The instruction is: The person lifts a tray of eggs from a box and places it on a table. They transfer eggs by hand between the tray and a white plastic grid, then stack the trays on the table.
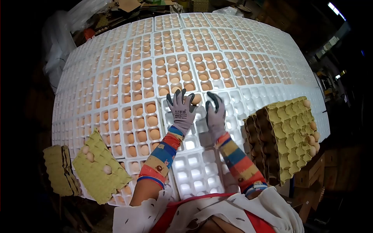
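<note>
My left hand, in a grey work glove with dark fingertips, reaches over the top row of a white foam egg tray. Its fingers are spread, and the thumb lies right beside a brown egg. Just to the right, my right hand, gloved the same way, hovers over the same tray's right edge with thumb and fingers apart and nothing between them. The tray's lower cells hold no eggs. Directly beyond my hands, a filled foam tray carries brown eggs in its cells.
Many filled foam trays cover the table to the left and back. A stack of yellow pulp egg trays stands at right, with a few eggs along its edge. Another pulp tray with loose eggs lies at left, beside more stacked pulp trays.
</note>
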{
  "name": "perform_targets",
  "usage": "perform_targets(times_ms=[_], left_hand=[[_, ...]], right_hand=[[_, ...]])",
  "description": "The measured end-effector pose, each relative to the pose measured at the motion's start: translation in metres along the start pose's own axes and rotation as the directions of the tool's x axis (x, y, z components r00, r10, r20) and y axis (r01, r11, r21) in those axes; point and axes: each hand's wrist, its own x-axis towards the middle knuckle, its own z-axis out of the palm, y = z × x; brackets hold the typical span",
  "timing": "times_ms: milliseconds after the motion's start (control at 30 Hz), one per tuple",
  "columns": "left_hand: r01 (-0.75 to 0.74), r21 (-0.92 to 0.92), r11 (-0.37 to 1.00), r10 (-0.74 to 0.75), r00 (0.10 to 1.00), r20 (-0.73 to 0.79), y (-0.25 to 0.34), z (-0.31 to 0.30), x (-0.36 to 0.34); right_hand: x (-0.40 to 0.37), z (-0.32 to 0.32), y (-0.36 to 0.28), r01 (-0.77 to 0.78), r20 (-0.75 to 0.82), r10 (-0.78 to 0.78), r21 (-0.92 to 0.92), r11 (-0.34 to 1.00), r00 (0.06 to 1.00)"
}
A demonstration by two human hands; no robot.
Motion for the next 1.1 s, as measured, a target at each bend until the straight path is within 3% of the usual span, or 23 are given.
perform_targets(times_ms=[33, 100, 133, 167, 233, 300, 367, 467, 500, 533, 567, 600, 667, 733, 767, 833, 867, 900, 967, 1000, 1033, 1067, 1100], left_hand=[[-0.095, 0.027, 0.995, 0.096, 0.995, -0.04, -0.004, -0.001, 0.001], [-0.128, 0.089, 0.988, 0.114, 0.983, 0.147, -0.001, -0.004, 0.005], [-0.197, 0.152, 0.969, 0.17, 0.971, 0.17, 0.004, -0.007, 0.007], [-0.208, 0.258, 0.943, 0.124, 0.944, 0.305, 0.011, -0.012, 0.011], [-0.194, 0.272, 0.942, 0.052, 0.889, 0.455, 0.009, -0.005, 0.015], [-0.092, 0.269, 0.959, -0.074, 0.833, 0.549, 0.025, -0.014, 0.028], [-0.036, 0.115, 0.993, -0.023, 0.882, 0.471, 0.041, -0.015, 0.035], [-0.155, -0.238, 0.959, 0.23, 0.915, 0.331, 0.099, -0.031, 0.056], [-0.158, -0.387, 0.909, 0.282, 0.914, 0.29, 0.134, -0.042, 0.06], [-0.235, -0.413, 0.88, 0.356, 0.902, 0.245, 0.168, -0.053, 0.062], [-0.317, -0.397, 0.861, 0.419, 0.885, 0.201, 0.204, -0.066, 0.063], [-0.368, -0.399, 0.84, 0.465, 0.868, 0.177, 0.237, -0.071, 0.064], [-0.394, -0.424, 0.815, 0.51, 0.835, 0.206, 0.301, -0.076, 0.071], [-0.419, -0.484, 0.769, 0.566, 0.797, 0.21, 0.355, -0.057, 0.084], [-0.481, -0.424, 0.767, 0.593, 0.784, 0.183, 0.381, -0.049, 0.088], [-0.372, -0.407, 0.834, 0.52, 0.776, 0.357, 0.429, -0.018, 0.101], [-0.377, -0.383, 0.843, 0.515, 0.77, 0.376, 0.443, 0.003, 0.105], [-0.335, -0.321, 0.886, 0.457, 0.755, 0.47, 0.456, 0.024, 0.106], [-0.32, -0.183, 0.929, 0.357, 0.653, 0.668, 0.475, 0.037, 0.102], [-0.285, -0.172, 0.943, 0.325, 0.682, 0.655, 0.478, 0.038, 0.103], [-0.247, -0.161, 0.956, 0.291, 0.71, 0.641, 0.482, 0.034, 0.104], [-0.21, -0.149, 0.966, 0.256, 0.735, 0.627, 0.484, 0.03, 0.105], [-0.158, -0.212, 0.964, 0.255, 0.776, 0.577, 0.482, 0.025, 0.107]], right_hand=[[-0.03, -0.014, -0.034, -0.037, 0.1, 0.034, 0.022, 0.999, 0.994], [-0.081, -0.053, -0.072, 0.126, 0.311, -0.123, 0.012, 0.992, 0.943], [-0.098, -0.073, -0.09, -0.092, 0.416, 0.048, 0.086, 0.992, 0.908], [-0.103, -0.1, -0.104, 0.022, 0.553, -0.01, -0.015, 1.0, 0.833], [-0.11, -0.156, -0.137, -0.162, 0.726, 0.054, 0.08, 0.983, 0.686], [-0.1, -0.225, -0.163, -0.086, 0.754, -0.146, 0.26, 0.962, 0.64], [-0.09, -0.297, -0.193, -0.02, 0.551, -0.114, 0.232, 0.973, 0.827], [-0.041, -0.378, -0.205, -0.015, -0.003, 0.015, -0.389, 0.921, 1.0], [-0.013, -0.414, -0.173, 0.05, -0.041, -0.105, -0.678, 0.734, 0.994], [0.01, -0.438, -0.151, -0.13, -0.141, 0.019, -0.843, 0.522, 0.99], [0.036, -0.462, -0.122, -0.136, -0.108, 0.099, -0.925, 0.354, 0.989], [0.055, -0.467, -0.115, -0.171, -0.065, 0.288, -0.918, 0.358, 0.955], [0.074, -0.469, -0.1, -0.016, 0.086, 0.306, -0.949, 0.316, 0.948], [0.087, -0.483, -0.091, 0.028, 0.18, 0.311, -0.899, 0.437, 0.933], [0.09, -0.502, -0.076, 0.057, 0.255, 0.207, -0.749, 0.66, 0.945], [0.082, -0.541, -0.065, -0.319, 0.143, 0.345, -0.176, 0.931, 0.928], [0.076, -0.562, -0.047, -0.316, 0.183, 0.284, 0.179, 0.932, 0.941], [0.06, -0.558, -0.056, -0.29, 0.021, 0.303, 0.363, 0.886, 0.953], [0.065, -0.579, -0.052, -0.474, 0.331, 0.352, 0.452, 0.755, 0.876], [0.072, -0.59, -0.021, -0.389, 0.431, 0.242, 0.295, 0.873, 0.869], [0.068, -0.579, -0.063, -0.465, 0.464, 0.378, 0.084, 0.881, 0.801], [0.064, -0.565, -0.076, -0.067, 0.509, 0.2, -0.267, 0.961, 0.837], [0.059, -0.554, -0.082, 0.363, 0.607, 0.04, -0.525, 0.77, 0.794]])
